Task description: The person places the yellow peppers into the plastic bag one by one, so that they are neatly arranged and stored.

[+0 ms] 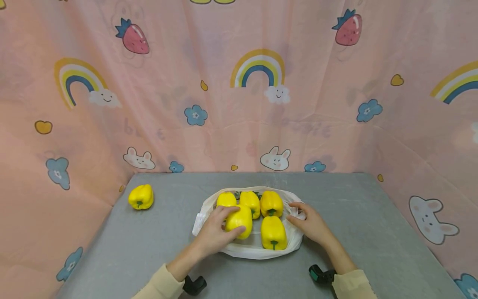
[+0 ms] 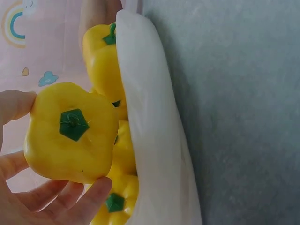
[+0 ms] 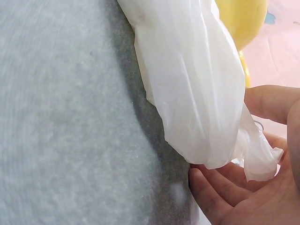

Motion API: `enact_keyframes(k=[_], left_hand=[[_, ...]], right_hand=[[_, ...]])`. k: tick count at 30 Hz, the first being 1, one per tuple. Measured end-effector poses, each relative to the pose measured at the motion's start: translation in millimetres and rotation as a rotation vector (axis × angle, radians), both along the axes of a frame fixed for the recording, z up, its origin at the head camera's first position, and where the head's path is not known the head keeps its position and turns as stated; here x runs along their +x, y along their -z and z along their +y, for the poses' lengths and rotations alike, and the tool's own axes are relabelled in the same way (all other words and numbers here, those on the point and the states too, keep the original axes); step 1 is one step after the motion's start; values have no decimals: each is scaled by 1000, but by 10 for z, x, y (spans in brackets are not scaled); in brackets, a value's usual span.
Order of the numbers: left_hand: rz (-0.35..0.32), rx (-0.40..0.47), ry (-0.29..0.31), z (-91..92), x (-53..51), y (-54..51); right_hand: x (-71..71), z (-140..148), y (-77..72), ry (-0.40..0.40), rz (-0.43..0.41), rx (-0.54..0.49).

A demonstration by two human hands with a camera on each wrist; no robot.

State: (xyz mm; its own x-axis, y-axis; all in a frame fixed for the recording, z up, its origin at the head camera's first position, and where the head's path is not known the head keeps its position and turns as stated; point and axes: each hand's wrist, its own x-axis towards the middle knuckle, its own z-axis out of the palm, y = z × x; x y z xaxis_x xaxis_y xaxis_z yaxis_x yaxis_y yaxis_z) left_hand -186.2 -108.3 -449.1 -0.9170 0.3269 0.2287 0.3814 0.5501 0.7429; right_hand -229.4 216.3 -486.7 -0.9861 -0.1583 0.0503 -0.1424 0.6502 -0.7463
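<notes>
My left hand (image 1: pixel 218 230) holds a yellow bell pepper (image 1: pixel 240 222) between thumb and fingers, over the left part of a white plastic bag (image 1: pixel 257 252). The left wrist view shows the pepper's green stem end (image 2: pixel 74 124) facing the camera. The bag lies spread wide, with several more yellow bell peppers (image 1: pixel 274 233) inside. At the bag's right rim, my right hand (image 1: pixel 311 222) has its thumb on the inner side and its fingers outside, with the plastic (image 3: pixel 201 93) between them. Part of the rear left pepper (image 1: pixel 226 199) is hidden behind the left hand and held pepper.
A single yellow bell pepper (image 1: pixel 141 197) sits apart on the grey table (image 1: pixel 157 236), near its far left corner. A pink patterned curtain (image 1: pixel 239 137) hangs along the back and both sides. Each wrist wears a black device (image 1: pixel 321 275).
</notes>
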Motion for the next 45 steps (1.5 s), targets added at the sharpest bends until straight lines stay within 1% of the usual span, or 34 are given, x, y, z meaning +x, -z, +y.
enact_keyframes(k=[4,10,17,21,31,38,45], left_hand=[[-13,0,-14,39,19,35],[-20,7,-14,98,37,123],[-61,20,-13,157,52,196],[-85,16,-25,191,62,217],[-118,8,-36,279,86,281],[-138,-22,-65,313,81,305],[-157,-28,-75,357,76,306]], right_hand=[[-4,1,-7,6,-9,-1],[-2,-2,-9,9,-15,-1],[4,7,-4,5,-15,-20],[5,10,-4,3,-15,-24],[5,1,-17,7,-16,-15],[2,-6,-10,2,-16,-5],[-3,-1,-2,1,-11,-13]])
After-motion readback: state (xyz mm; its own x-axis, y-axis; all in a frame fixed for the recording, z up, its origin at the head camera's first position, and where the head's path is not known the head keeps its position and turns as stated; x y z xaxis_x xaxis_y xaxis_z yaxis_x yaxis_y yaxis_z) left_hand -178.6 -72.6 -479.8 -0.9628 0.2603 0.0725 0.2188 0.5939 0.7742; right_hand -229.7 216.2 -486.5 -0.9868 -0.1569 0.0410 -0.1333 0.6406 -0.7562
